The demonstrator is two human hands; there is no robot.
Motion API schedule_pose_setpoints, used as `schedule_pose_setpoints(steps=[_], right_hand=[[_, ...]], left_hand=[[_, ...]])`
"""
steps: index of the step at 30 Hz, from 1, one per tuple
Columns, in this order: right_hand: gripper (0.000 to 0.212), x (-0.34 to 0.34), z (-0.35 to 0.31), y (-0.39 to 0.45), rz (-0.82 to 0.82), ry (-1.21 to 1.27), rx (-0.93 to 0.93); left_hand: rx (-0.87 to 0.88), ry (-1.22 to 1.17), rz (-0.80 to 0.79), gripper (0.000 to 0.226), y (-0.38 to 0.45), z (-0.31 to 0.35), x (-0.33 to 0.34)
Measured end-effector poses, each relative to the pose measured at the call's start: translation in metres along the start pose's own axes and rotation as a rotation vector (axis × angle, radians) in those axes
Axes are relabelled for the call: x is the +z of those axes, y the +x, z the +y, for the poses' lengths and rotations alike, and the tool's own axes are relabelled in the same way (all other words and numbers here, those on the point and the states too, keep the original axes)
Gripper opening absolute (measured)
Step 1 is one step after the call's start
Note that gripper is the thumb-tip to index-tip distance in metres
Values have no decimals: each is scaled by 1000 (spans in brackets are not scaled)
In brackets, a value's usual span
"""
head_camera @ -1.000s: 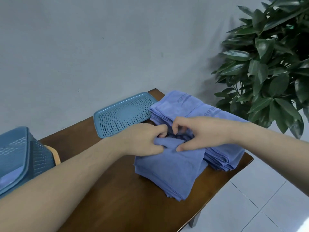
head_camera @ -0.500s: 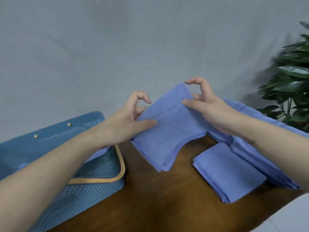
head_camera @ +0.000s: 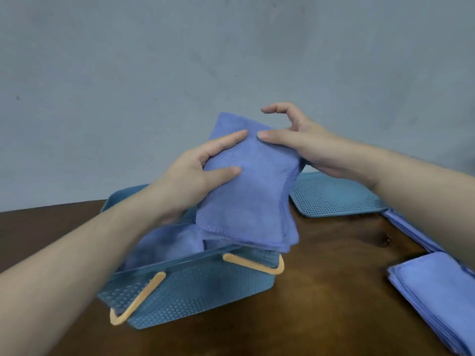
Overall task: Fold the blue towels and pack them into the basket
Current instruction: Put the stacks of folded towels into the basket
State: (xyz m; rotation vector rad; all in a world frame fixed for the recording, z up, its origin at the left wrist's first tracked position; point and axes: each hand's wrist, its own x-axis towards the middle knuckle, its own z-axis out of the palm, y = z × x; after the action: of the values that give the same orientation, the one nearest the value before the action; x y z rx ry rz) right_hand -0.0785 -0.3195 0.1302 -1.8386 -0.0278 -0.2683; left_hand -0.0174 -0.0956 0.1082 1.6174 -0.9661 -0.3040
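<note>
A dark wooden tabletop (head_camera: 321, 299) carries a blue basket (head_camera: 195, 291) with orange handles nearest, a stack of towels (head_camera: 434, 299) at the right edge, a perforated blue lid (head_camera: 334, 199) farther back, and a plain grey wall (head_camera: 231, 60) beyond. The folded towel (head_camera: 246, 191) is held upright over the basket's far side, its lower edge at the rim above towels already inside: the left hand (head_camera: 195, 181) grips its left edge, fingers (head_camera: 226, 142) and thumb on the front, while the right hand (head_camera: 305, 147) pinches its upper right edge, thumb in front, other fingers curled behind. Half a second ago the towel hung above bare tabletop right of the basket; it now sits over the basket.
</note>
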Motion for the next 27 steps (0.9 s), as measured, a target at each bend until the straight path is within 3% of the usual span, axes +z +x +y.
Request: schedule_pose_setpoints(steps=[3,7,10,14,18,20,23,27], right_hand=[[74,24,9,13,-45,142,148],[76,51,16,28,-78,327,238],[70,65,18,41,-24,320,229],[53,70,24,53,-29,-98,188],[39,73,30,55,-290,-758,131],[39,79,33,56,-406,-975,134],[38,83,42,60,-508,-1116,144],[34,84,52,64,-571,-1153,130]], left_hand=[[-36,-79,80,55,-10,-8,-26],[-121,-162,154,59,-18,-18,-49],[-286,-226,158,55,-19,-27,-57],[-498,-293,-11,43,-17,-38,-60],[-607,-230,-234,47,-18,-53,-58],[-656,-166,-324,55,-19,-64,-53],[-706,-91,-355,87,-16,-81,-42],[-687,142,-321,95,-13,-92,-28]])
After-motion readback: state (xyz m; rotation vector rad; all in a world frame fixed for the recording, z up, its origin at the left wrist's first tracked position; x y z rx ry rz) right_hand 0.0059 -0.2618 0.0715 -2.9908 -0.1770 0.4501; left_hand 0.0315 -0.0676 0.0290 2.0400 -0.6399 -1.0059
